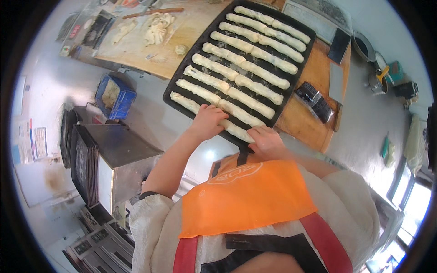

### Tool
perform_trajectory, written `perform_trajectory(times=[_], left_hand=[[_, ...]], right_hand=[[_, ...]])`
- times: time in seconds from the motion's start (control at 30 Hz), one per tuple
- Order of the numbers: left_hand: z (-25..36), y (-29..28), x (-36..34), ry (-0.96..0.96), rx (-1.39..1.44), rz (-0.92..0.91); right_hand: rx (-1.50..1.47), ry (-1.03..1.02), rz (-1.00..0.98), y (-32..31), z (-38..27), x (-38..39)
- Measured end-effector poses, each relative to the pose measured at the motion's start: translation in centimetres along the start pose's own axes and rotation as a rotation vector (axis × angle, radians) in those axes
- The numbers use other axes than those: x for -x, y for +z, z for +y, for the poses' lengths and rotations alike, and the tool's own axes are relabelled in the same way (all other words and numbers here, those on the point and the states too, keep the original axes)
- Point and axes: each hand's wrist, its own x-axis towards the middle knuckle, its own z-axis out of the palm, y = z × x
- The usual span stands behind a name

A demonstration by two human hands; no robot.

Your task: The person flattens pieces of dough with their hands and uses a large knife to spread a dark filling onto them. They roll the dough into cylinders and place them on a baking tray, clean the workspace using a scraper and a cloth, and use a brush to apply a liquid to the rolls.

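A black baking tray lies at a slant on the worktable, carrying several rows of long pale dough strips. Each row runs across the tray, mostly as two pieces meeting end to end near the middle. At the edge closest to me, my left hand has its fingers closed over the nearest dough strip, around its middle. My right hand grips the right end of that same strip, fingers curled down by the tray's corner. My fingers hide parts of the strip.
A floured wooden worktop holds a dough pile and a rolling pin. Right of the tray lie a dark plastic package and a flat scraper. A blue crate and stacked trays stand left.
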Motion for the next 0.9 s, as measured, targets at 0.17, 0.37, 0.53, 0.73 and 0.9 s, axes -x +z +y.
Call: perform_trajectory(times=[0.17, 0.37, 0.53, 0.73, 0.9], left_hand=[[-3.3, -2.5, -1.8, 0.136, -0.007, -0.228], [-6.9, -2.9, -2.4, 0.376, 0.155, -0.256], [-8.0, -3.3, -3.7, 0.528, 0.262, -0.305], [-5.7, -4.6, -4.3, 0.608, 0.401, -0.232], [-3.4, -1.3, -5.0, 0.83, 0.388, -0.365]], right_hand=[[-0.051, 0.066, 0.118, 2.5, -0.1, -1.4], [0.194, 0.298, 0.281, 3.7, -3.7, 0.0], [0.107, 0.495, 0.381, 3.6, -6.0, -0.3], [0.187, 0.714, 0.71, 0.1, -8.3, -0.1], [0.307, 0.488, 0.55, 4.6, -7.6, 0.6]])
